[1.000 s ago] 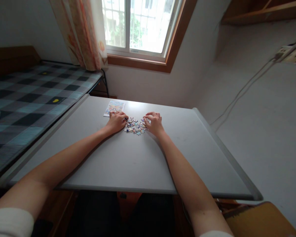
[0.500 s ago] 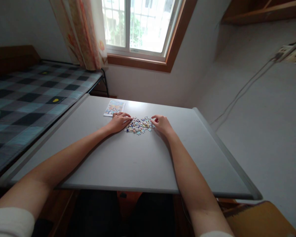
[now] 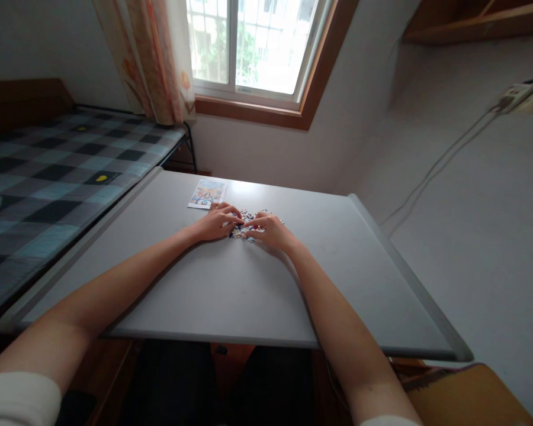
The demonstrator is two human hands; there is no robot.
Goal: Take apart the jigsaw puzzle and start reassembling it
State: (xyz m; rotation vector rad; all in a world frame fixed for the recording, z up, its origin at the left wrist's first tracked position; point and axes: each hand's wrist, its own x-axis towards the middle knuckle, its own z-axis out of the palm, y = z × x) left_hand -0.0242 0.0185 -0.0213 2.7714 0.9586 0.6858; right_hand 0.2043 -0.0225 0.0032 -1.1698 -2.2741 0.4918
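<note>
I am looking down from the head camera, and I am seeing two bare hands working at a pile of little puzzle pieces (image 3: 238, 235). The pile is lying loose on the pale table (image 3: 213, 296), partly hidden under the fingers. The left hand (image 3: 217, 222) is reaching in from the left, palm down, with its fingers bending over that edge of the pile. The right hand (image 3: 269, 229) is curling over the other side, and its thumb and pointing finger are showing a small gap. The two hands are coming very near each other in the middle. I am not able to tell if either hand is holding a piece, because the fingers are covering what is under them. The picture card (image 3: 206, 193) is lying flat just behind the left hand, near the far edge of the table. I am guessing that the hands are sorting or spreading the pieces, since I am not seeing any big joined part. To me, the next move is asking for light fingers: pressing the pieces flat, sliding them apart so none are piling up, and keeping the hands from bumping or pushing any pieces away.
</note>
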